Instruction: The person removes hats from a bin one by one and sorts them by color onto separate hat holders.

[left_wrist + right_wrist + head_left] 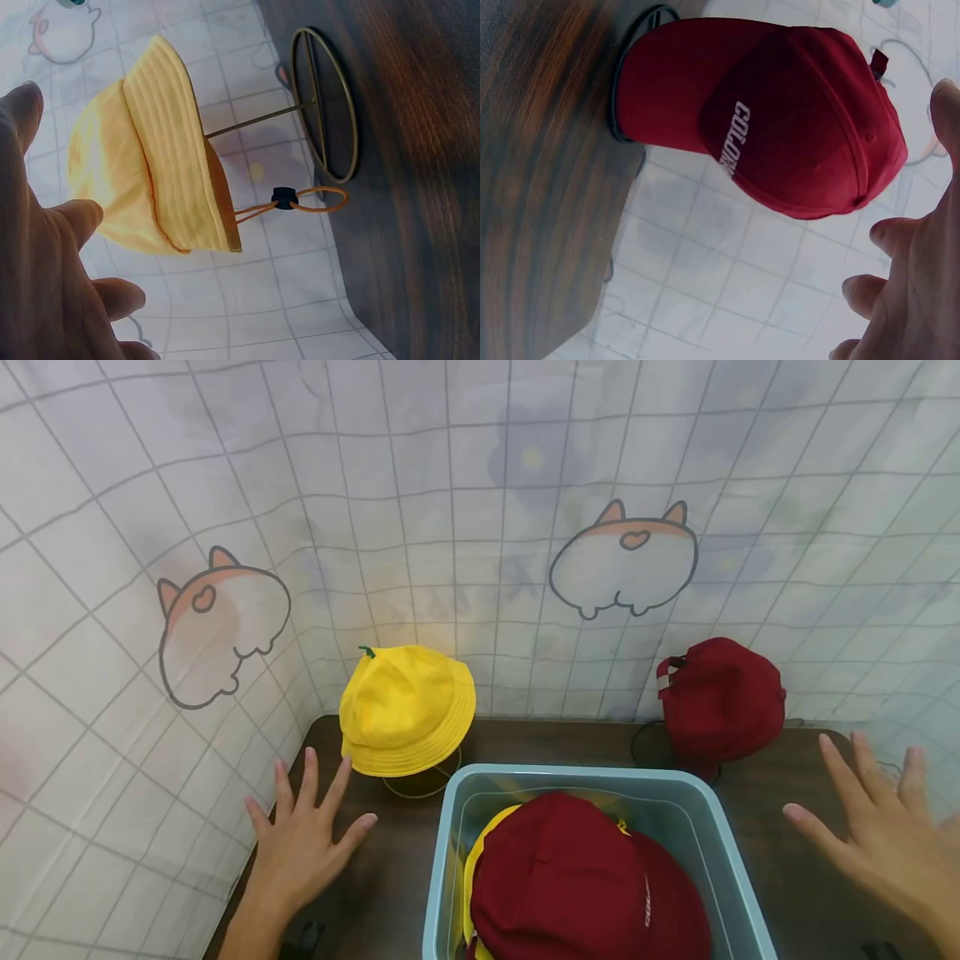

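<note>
My left hand (pixel 300 852) is held with fingers spread, in front of a yellow bucket hat (pixel 405 708) on a wire stand (pixel 324 105) at the back left. In the left wrist view an orange cord with a black toggle (pixel 285 198) hangs from the hat (pixel 150 161). On the right, my right hand (pixel 888 835) has its fingers spread too, beside a dark red cap (pixel 722 700) on a dark stand (pixel 619 82). White lettering shows on the cap (pixel 802 120) in the right wrist view. Neither hand holds anything.
Between the hands stands a light blue bin (pixel 581 770) with a dark red cap (pixel 555 877) and a yellow hat (pixel 475 860) inside. The brown table (pixel 375 893) meets a gridded white curtain (pixel 480 568) at the back and left.
</note>
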A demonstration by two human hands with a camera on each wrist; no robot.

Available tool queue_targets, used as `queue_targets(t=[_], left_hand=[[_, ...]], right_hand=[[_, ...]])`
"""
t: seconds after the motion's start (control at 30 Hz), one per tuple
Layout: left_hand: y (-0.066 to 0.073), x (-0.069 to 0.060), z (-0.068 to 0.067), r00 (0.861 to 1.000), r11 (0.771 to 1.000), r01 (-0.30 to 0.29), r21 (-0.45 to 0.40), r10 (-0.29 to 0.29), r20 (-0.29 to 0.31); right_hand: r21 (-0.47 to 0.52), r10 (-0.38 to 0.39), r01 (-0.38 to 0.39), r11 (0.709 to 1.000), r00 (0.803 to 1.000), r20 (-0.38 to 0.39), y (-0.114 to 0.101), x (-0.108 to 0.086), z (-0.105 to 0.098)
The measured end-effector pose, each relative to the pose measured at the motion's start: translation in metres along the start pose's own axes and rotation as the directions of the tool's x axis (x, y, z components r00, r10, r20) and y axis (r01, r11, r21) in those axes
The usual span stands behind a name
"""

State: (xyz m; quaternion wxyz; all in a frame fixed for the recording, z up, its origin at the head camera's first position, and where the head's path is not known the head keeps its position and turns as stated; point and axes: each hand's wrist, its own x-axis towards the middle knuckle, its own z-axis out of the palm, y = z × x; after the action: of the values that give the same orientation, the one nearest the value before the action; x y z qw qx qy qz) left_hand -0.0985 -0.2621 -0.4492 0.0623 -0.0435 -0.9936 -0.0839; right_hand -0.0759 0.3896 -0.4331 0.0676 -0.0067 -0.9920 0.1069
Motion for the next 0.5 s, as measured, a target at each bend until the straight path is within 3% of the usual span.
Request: queue_targets(t=[0.5], left_hand=[[0.007,-0.007,0.001,0.999,0.999,-0.011,-0.032,0.012,0.036]], right_hand=[[-0.055,-0.043,0.043,0.998,0.999,0.003,-0.018,0.003,-0.009]])
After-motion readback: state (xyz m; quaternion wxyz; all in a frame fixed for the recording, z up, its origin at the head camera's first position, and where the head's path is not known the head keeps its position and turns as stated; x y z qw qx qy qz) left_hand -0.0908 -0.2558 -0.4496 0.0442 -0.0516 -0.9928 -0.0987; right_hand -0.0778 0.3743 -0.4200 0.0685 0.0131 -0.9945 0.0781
